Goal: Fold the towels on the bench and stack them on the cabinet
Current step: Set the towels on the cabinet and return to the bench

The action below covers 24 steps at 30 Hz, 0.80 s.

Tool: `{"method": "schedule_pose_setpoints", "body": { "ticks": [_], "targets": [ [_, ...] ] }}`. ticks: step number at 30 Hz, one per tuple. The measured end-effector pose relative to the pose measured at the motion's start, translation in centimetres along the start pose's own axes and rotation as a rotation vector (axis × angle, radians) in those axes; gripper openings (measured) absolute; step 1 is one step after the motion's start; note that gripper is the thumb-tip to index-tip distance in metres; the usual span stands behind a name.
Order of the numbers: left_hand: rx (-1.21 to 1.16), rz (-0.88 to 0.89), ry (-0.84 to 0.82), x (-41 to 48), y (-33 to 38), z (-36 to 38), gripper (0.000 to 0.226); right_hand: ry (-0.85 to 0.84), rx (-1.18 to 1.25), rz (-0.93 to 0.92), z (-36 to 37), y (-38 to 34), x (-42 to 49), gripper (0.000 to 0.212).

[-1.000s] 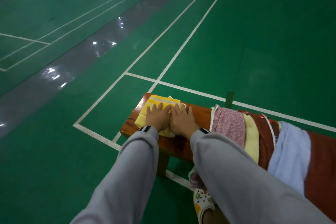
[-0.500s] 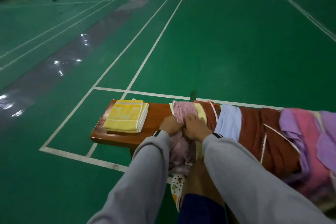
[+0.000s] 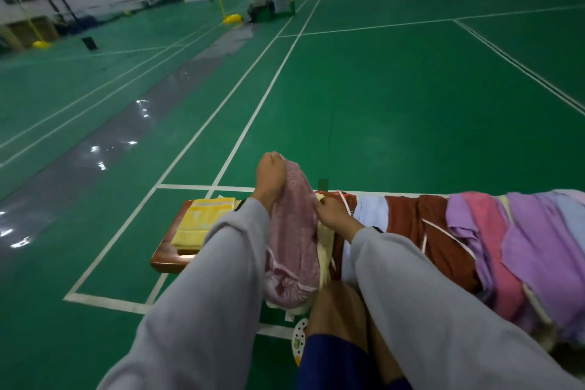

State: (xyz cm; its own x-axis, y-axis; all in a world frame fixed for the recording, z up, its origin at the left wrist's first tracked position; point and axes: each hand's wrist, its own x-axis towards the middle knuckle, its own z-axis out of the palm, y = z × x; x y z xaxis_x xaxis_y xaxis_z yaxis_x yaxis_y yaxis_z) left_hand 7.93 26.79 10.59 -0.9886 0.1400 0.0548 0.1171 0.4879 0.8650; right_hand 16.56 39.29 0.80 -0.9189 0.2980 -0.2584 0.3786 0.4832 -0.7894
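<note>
Gripping the pink towel [image 3: 291, 231] at lower centre, your left hand [image 3: 270, 172] holds its top above the desk [image 3: 164, 258]; your right hand [image 3: 332, 215] pinches its right edge. A folded yellow towel [image 3: 202, 222] lies left of it on the desk's end.

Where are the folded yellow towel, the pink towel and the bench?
folded yellow towel [image 3: 202, 222]: head view, middle of its top face.
pink towel [image 3: 291, 231]: head view, middle of the hanging cloth.
bench [image 3: 167, 255]: head view, bare wood at its near left corner.
</note>
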Motion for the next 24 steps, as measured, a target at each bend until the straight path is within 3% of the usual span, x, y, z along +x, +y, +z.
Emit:
{"method": "schedule_pose_setpoints", "body": {
  "ticks": [2,4,5,9,11,12,15,17,22,24],
  "targets": [
    [-0.145,0.022,0.001,-0.1,2.9,-0.6,0.034,0.026,0.165,0.057,-0.6,-1.2,-0.6,0.059],
    [-0.323,0.044,-0.017,-0.3,5.9,-1.4,0.031,0.014,0.460,0.175,-0.8,-1.5,-0.1,0.096],
    [-0.422,0.042,-0.030,-0.1,7.1,-1.7,0.031,-0.016,0.584,0.192,-1.0,-1.7,-0.3,0.104],
    [-0.941,-0.040,-0.121,1.2,9.7,-3.5,0.032,-0.182,0.991,0.243,-2.0,-3.4,-3.2,0.081],
    [-1.009,-0.056,-0.142,1.5,9.9,-3.9,0.031,-0.266,1.150,0.247,-2.1,-3.1,-3.2,0.084],
    [-0.961,-0.061,-0.136,1.5,9.8,-4.1,0.031,-0.252,1.181,0.241,-2.4,-3.3,-3.1,0.076],
    [-0.654,-0.041,-0.098,1.7,8.4,-5.0,0.033,-0.083,1.184,0.171,-4.4,-5.2,-2.5,0.026],
    [-0.553,-0.036,-0.075,2.3,7.1,-5.7,0.026,0.025,1.131,0.116,-6.9,-6.6,-1.7,0.013],
    [-0.359,-0.039,0.179,4.7,6.1,-7.9,0.021,0.270,1.024,0.031,-15.9,-9.2,0.4,0.038],
    [-0.235,-0.004,0.217,5.7,6.1,-8.7,0.015,0.298,0.997,-0.021,-18.3,-9.6,0.6,0.038]
  ]
}}
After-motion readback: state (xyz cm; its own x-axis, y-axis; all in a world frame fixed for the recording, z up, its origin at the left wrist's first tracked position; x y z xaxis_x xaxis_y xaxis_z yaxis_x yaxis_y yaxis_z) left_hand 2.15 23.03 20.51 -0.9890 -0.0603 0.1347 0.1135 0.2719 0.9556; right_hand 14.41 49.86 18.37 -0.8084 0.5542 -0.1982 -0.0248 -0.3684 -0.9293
